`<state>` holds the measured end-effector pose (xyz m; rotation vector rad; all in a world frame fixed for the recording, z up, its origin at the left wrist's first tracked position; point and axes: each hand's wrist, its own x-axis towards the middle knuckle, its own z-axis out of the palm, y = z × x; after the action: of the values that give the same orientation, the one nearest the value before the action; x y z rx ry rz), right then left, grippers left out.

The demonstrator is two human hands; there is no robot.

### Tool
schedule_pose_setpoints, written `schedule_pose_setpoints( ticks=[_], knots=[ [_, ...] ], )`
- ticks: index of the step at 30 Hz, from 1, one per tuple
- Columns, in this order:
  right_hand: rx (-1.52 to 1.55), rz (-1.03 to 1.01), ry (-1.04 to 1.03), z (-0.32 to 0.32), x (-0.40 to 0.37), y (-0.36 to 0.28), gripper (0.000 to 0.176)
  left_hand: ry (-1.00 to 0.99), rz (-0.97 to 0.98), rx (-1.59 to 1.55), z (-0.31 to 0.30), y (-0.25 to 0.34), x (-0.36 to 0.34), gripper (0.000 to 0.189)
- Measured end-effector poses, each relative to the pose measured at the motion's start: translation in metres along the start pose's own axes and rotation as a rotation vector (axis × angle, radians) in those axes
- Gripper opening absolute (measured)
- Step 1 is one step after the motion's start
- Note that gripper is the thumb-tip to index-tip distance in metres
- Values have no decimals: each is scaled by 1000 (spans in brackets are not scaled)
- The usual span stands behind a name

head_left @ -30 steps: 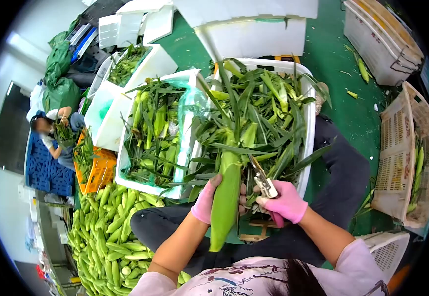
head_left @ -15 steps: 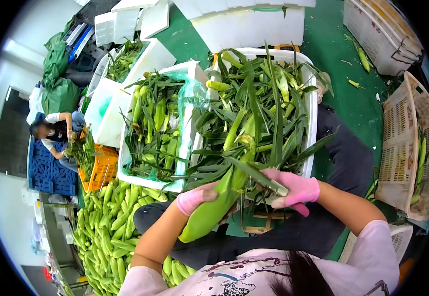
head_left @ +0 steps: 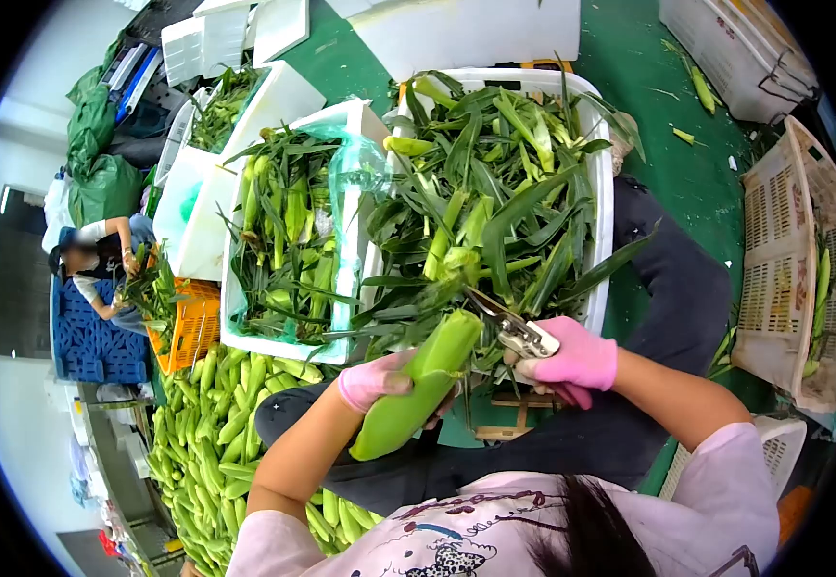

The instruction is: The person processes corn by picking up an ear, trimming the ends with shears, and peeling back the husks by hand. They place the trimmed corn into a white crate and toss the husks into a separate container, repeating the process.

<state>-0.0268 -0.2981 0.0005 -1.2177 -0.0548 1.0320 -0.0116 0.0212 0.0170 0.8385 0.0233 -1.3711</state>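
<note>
My left hand (head_left: 377,382), in a pink glove, is closed around a green ear of corn (head_left: 423,380) still in its husk. The ear is tilted, its cut end up toward the bin. In my right hand (head_left: 572,361), also gloved in pink, is a pair of pruning shears (head_left: 524,335), blades pointing up and left beside the cut end. A cut-off stalk piece (head_left: 459,260) with leaves lies just beyond the ear, over the near part of a white bin (head_left: 606,183) heaped with corn leaves (head_left: 529,207).
Left of the bin stands a foam box (head_left: 365,226) of leafy corn. A pile of corn ears (head_left: 211,433) covers the floor at lower left. Another person (head_left: 101,240) sits by an orange crate (head_left: 197,322). A pale plastic crate (head_left: 774,279) stands at right.
The leafy stalk has come off the ear and dropped toward the bin. The shears have moved away from the ear, and their blades now show. My left hand keeps its hold.
</note>
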Motion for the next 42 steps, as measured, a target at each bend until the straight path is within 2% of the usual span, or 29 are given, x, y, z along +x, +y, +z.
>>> schedule_pose_setpoints(
  ticks=[1,2,3,6,7,9,10,13,14,15,17,18,19,21,23,24,26,27,29,30,31,33,34,37,38,39,40,42],
  knots=[
    [53,91,-50,-1,-7,-14,38,-30,4,39,-2,2,1,89],
    [37,94,-82,-2,-9,-13,44,-145,-15,37,-14,2,2,96],
    [60,-37,-223,-3,-7,-8,51,-145,-24,98,-12,9,1,93],
    [-84,-132,-449,-8,-8,-3,63,-191,-98,228,-12,25,-3,85],
    [-95,-162,-491,-8,-6,-1,63,-228,-142,206,-14,26,0,87],
    [-157,-76,-532,-4,-8,-10,60,-310,-230,163,-13,26,11,90],
    [-212,-76,-535,-4,-6,-14,57,-390,-285,130,-22,19,16,100],
    [-320,-162,-516,-1,-1,-22,50,-570,-345,21,-27,8,27,93],
    [-282,-135,-331,0,-3,-12,46,-476,-259,22,-27,9,26,96],
    [-107,-83,-232,4,-5,-10,40,-382,-171,24,-23,12,24,99],
    [257,48,-10,14,-21,-26,38,-197,13,28,-12,22,21,104],
    [489,-118,98,13,-5,4,39,-38,199,148,-3,32,21,101],
    [552,-186,136,13,-3,14,46,150,410,269,-25,29,25,93],
    [397,-285,203,26,-10,26,52,433,743,180,-7,44,22,75],
    [269,-239,153,41,-16,39,62,638,1035,27,-4,47,24,59],
    [248,-213,143,51,-17,45,64,607,1114,-101,-13,46,25,49],
    [125,-195,142,65,-12,57,73,614,1207,-233,-5,39,31,49],
    [205,-165,153,75,-12,44,75,612,1253,-305,2,34,36,49],
    [-38,-263,273,69,10,52,79,678,1248,-297,22,17,50,54],
    [-46,-309,307,67,19,45,81,699,1240,-315,28,3,57,54],
    [-170,-411,429,65,25,34,79,722,1233,-331,32,-10,64,55],
    [71,-384,385,66,29,18,78,720,1305,-328,28,-19,70,56],
    [-23,-490,427,65,38,22,67,720,1312,-330,30,-19,69,55],
    [-273,-495,545,63,51,34,61,755,1320,-398,28,-21,64,56],
    [-314,-545,607,64,55,39,53,759,1307,-431,26,-21,62,57],
    [-376,-524,651,67,53,39,52,763,1296,-467,25,-20,62,57],
    [-447,-506,689,69,50,37,52,816,1276,-595,35,-12,62,47],
    [-576,-487,748,74,40,24,50,800,1186,-719,33,-11,60,47]
  ],
)
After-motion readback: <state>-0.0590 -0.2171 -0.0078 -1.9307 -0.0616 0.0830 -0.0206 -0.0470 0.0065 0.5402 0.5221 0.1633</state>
